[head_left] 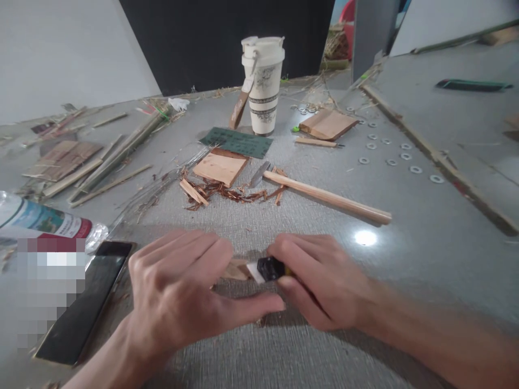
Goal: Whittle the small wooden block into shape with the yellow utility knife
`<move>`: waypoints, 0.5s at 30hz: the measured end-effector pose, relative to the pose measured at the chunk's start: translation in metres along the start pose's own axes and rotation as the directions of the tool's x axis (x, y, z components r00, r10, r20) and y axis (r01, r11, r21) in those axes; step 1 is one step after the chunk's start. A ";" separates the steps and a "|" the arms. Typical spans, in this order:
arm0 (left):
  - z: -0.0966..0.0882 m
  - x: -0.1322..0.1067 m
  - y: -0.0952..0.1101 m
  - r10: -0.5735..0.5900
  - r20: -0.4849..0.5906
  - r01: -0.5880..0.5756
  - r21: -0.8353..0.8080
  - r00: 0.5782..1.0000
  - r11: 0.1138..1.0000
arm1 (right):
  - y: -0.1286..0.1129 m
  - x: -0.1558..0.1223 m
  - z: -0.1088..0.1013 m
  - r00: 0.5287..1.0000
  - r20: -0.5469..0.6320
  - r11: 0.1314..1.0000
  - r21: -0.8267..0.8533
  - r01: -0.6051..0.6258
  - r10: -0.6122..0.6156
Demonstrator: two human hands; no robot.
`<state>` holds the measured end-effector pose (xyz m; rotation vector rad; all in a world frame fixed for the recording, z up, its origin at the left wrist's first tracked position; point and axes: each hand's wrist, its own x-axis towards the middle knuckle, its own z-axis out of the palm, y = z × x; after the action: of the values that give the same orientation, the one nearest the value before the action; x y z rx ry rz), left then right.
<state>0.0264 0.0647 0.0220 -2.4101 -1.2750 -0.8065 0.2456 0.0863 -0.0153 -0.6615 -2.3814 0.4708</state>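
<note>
My left hand (182,292) lies over a small piece of wood (237,269) on the grey table, fingers pressed on it and thumb stretched out beneath. My right hand (320,286) is closed round a utility knife (270,268) with a black and yellow body. Its short blade meets the wood piece between my two hands. Most of the wood piece is hidden under my left fingers.
A dark phone (83,302) lies left of my hands beside a plastic bottle (44,221). Ahead are wood shavings (227,192), a flat wood block (221,166), a hammer (324,197), green sandpaper (239,142), a lidded cup (263,84), metal washers (401,159) and bamboo strips (113,162).
</note>
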 end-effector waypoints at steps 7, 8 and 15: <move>0.001 0.002 0.001 0.000 0.004 0.000 -0.012 1.000 1.000 | -0.001 0.003 0.001 0.997 0.019 0.997 -0.010 0.078 -0.078; 0.001 0.001 0.001 -0.001 0.008 0.001 -0.006 1.000 1.000 | -0.001 0.003 0.002 0.997 0.025 0.997 -0.008 0.080 -0.079; -0.001 -0.002 0.001 -0.007 0.022 0.007 -0.017 1.000 1.000 | -0.002 0.002 0.001 0.995 0.045 0.996 0.007 0.086 -0.086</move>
<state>0.0258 0.0627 0.0216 -2.4363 -1.2905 -0.7977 0.2429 0.0859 -0.0142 -0.5486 -2.4392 0.4587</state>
